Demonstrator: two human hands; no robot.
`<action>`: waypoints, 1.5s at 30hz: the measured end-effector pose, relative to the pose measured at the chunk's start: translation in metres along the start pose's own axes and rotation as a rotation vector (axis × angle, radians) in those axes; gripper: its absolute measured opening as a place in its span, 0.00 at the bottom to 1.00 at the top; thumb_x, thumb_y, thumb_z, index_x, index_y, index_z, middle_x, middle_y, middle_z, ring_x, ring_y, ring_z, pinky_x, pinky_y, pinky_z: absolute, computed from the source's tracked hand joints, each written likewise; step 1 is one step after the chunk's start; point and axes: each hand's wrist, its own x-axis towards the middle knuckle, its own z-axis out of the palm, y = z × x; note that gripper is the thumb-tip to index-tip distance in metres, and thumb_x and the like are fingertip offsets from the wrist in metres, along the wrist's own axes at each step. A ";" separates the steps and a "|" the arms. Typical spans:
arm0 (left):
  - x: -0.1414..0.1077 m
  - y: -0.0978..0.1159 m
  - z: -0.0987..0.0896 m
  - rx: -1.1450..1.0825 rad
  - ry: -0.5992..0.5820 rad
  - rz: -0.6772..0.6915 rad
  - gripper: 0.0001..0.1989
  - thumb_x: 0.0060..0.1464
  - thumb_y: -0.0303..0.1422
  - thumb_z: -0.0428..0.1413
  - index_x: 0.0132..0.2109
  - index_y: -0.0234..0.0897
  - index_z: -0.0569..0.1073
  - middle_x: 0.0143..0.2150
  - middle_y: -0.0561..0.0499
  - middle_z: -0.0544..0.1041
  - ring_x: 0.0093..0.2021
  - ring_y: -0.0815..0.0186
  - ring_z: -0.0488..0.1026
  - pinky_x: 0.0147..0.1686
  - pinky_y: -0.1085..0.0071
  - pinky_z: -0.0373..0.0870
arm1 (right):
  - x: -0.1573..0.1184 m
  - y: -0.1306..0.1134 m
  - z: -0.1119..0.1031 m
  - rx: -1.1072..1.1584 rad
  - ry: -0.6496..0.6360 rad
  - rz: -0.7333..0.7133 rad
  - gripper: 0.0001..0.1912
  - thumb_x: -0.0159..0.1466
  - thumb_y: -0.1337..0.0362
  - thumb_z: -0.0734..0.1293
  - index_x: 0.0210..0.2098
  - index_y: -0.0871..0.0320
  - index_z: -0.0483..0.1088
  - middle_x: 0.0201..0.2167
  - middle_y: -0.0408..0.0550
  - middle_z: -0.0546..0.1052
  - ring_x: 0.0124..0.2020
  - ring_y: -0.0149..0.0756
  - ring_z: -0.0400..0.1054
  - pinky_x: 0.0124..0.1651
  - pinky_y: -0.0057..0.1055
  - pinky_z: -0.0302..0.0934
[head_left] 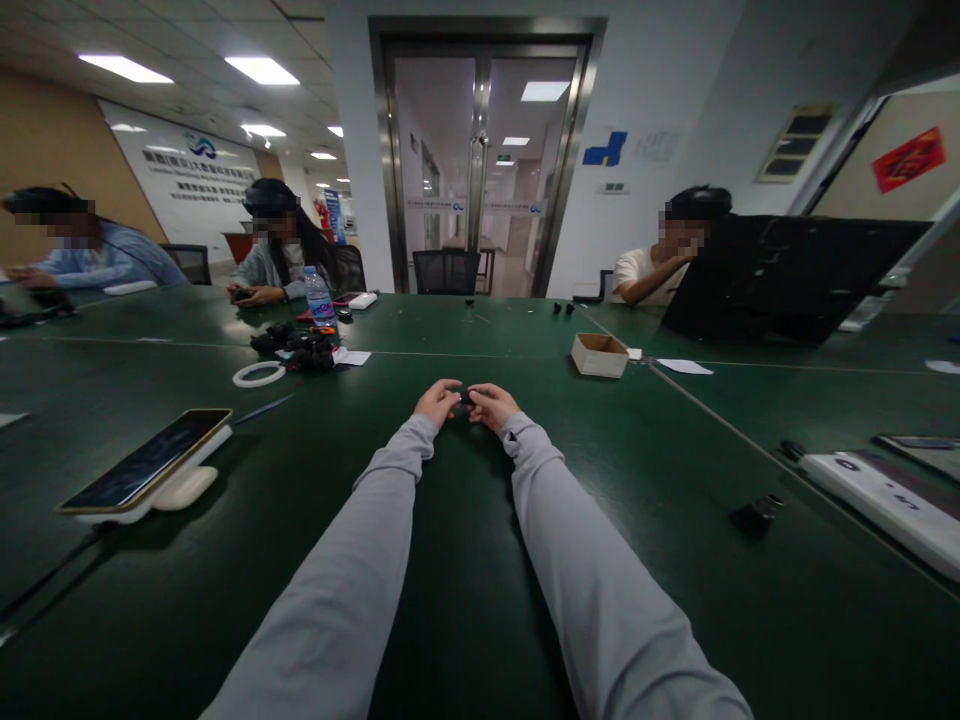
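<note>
Both my arms, in light grey sleeves, reach forward over the green table point(465, 620). Between my hands is a small black piece point(465, 397), too small to make out its kind. My right hand point(493, 405) pinches it from the right with thumb and fingers. My left hand point(439, 402) closes on its left side, fingertips together at the piece. A small black clip-like part point(757, 514) lies on the table to the right of my right forearm.
At left, a phone point(150, 462) rests on a white stand beside a tape roll point(259, 374), a bundle of black parts point(300, 350) and a water bottle point(320, 300). An open box point(600, 356) and a large monitor point(787, 275) stand right. Several people sit across the table.
</note>
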 end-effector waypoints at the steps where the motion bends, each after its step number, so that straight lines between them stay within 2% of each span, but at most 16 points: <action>1: 0.000 0.000 0.000 0.002 -0.003 -0.004 0.15 0.51 0.36 0.49 0.43 0.32 0.68 0.16 0.57 0.64 0.13 0.77 0.58 0.14 0.80 0.53 | 0.001 0.000 0.000 0.000 0.000 0.001 0.08 0.53 0.71 0.67 0.32 0.60 0.64 0.13 0.39 0.70 0.13 0.25 0.64 0.19 0.24 0.64; 3: 0.001 -0.001 0.000 0.013 -0.008 -0.012 0.15 0.52 0.36 0.46 0.42 0.31 0.69 0.14 0.57 0.63 0.12 0.77 0.56 0.13 0.79 0.51 | 0.002 0.002 -0.001 0.003 0.003 -0.001 0.08 0.53 0.71 0.67 0.32 0.61 0.64 0.13 0.39 0.70 0.13 0.25 0.63 0.19 0.24 0.64; 13: 0.001 0.000 0.000 0.029 0.014 -0.030 0.14 0.48 0.30 0.47 0.42 0.33 0.70 0.16 0.57 0.65 0.13 0.76 0.58 0.14 0.79 0.52 | 0.004 0.003 -0.003 0.010 0.003 0.001 0.09 0.52 0.70 0.68 0.32 0.60 0.65 0.14 0.39 0.70 0.14 0.25 0.64 0.20 0.25 0.65; 17: -0.001 0.003 0.000 0.023 0.010 -0.044 0.14 0.50 0.32 0.45 0.41 0.32 0.70 0.15 0.57 0.64 0.13 0.77 0.57 0.14 0.79 0.52 | 0.003 0.002 -0.003 0.011 0.005 0.005 0.08 0.53 0.71 0.67 0.32 0.60 0.64 0.14 0.39 0.70 0.13 0.25 0.64 0.20 0.24 0.65; 21: -0.001 0.002 0.000 0.026 0.028 -0.024 0.15 0.48 0.34 0.49 0.43 0.33 0.69 0.17 0.57 0.66 0.14 0.77 0.58 0.15 0.79 0.53 | 0.002 0.002 -0.001 0.006 0.018 0.002 0.07 0.54 0.72 0.66 0.33 0.60 0.64 0.13 0.40 0.70 0.13 0.25 0.64 0.19 0.24 0.64; 24: 0.001 -0.001 -0.001 -0.007 0.024 -0.033 0.17 0.52 0.37 0.45 0.44 0.32 0.69 0.15 0.57 0.64 0.12 0.76 0.57 0.14 0.79 0.53 | 0.001 0.001 -0.001 0.003 0.024 0.005 0.07 0.54 0.73 0.65 0.33 0.60 0.64 0.13 0.40 0.70 0.13 0.25 0.64 0.19 0.24 0.64; 34: 0.002 -0.004 0.001 0.029 0.025 0.014 0.14 0.49 0.32 0.48 0.43 0.32 0.68 0.17 0.57 0.66 0.13 0.77 0.58 0.15 0.79 0.54 | 0.003 0.003 -0.002 0.005 0.020 0.002 0.07 0.53 0.72 0.66 0.32 0.60 0.64 0.14 0.40 0.70 0.14 0.25 0.64 0.20 0.25 0.65; 38: 0.002 -0.004 0.000 0.072 0.021 0.008 0.14 0.52 0.35 0.45 0.40 0.32 0.70 0.14 0.57 0.64 0.13 0.76 0.57 0.14 0.79 0.54 | 0.004 0.003 -0.002 0.002 0.012 -0.002 0.07 0.53 0.72 0.66 0.32 0.60 0.64 0.14 0.40 0.70 0.14 0.25 0.64 0.20 0.24 0.65; 42: 0.001 -0.002 -0.001 0.047 0.025 -0.012 0.13 0.49 0.32 0.48 0.43 0.35 0.68 0.20 0.56 0.68 0.14 0.77 0.59 0.14 0.80 0.55 | 0.002 0.002 -0.001 0.010 0.007 0.001 0.07 0.54 0.72 0.66 0.32 0.60 0.64 0.14 0.39 0.70 0.14 0.25 0.64 0.21 0.25 0.65; 45: 0.000 0.000 0.000 0.029 0.018 -0.019 0.14 0.51 0.33 0.45 0.42 0.33 0.69 0.17 0.57 0.65 0.13 0.77 0.59 0.14 0.80 0.55 | 0.001 0.001 -0.001 0.008 0.007 0.013 0.07 0.54 0.71 0.66 0.33 0.60 0.64 0.15 0.39 0.70 0.15 0.26 0.65 0.21 0.25 0.65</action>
